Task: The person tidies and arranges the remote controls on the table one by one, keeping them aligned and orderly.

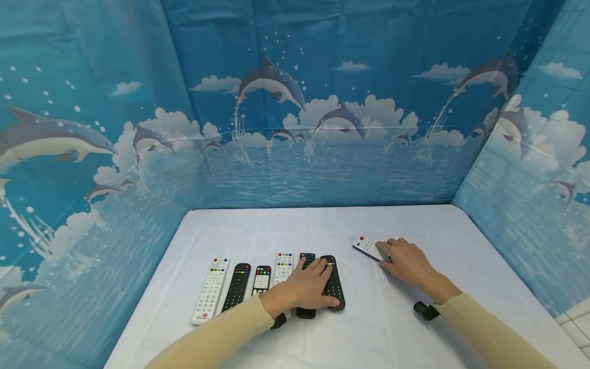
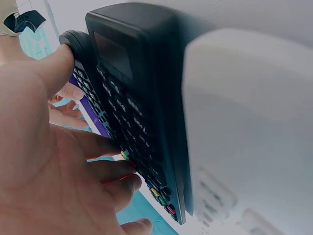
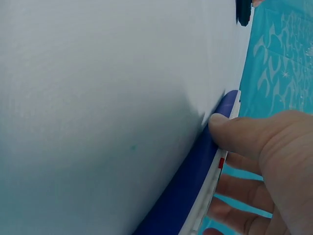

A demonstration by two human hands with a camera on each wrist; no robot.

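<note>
My right hand (image 1: 407,260) pinches a white remote control (image 1: 367,247) by its near end at the right. Its blue-purple underside shows in the right wrist view, where the thumb (image 3: 220,125) presses the edge. My left hand (image 1: 306,287) lies over two black remotes. Its thumb rests on the lower end of the rightmost black remote (image 1: 335,279), and its fingers (image 2: 115,169) reach towards the coloured buttons. Beside that one, partly under the hand, is another black remote (image 1: 306,313), with a small dark window in the left wrist view.
Left of the hand, a row holds a large white remote (image 1: 212,289), a black remote (image 1: 237,284), a black-and-white remote (image 1: 262,277) and a white remote (image 1: 283,266). The white-covered table (image 1: 405,343) meets a dolphin-printed curtain (image 1: 322,169) at back and sides.
</note>
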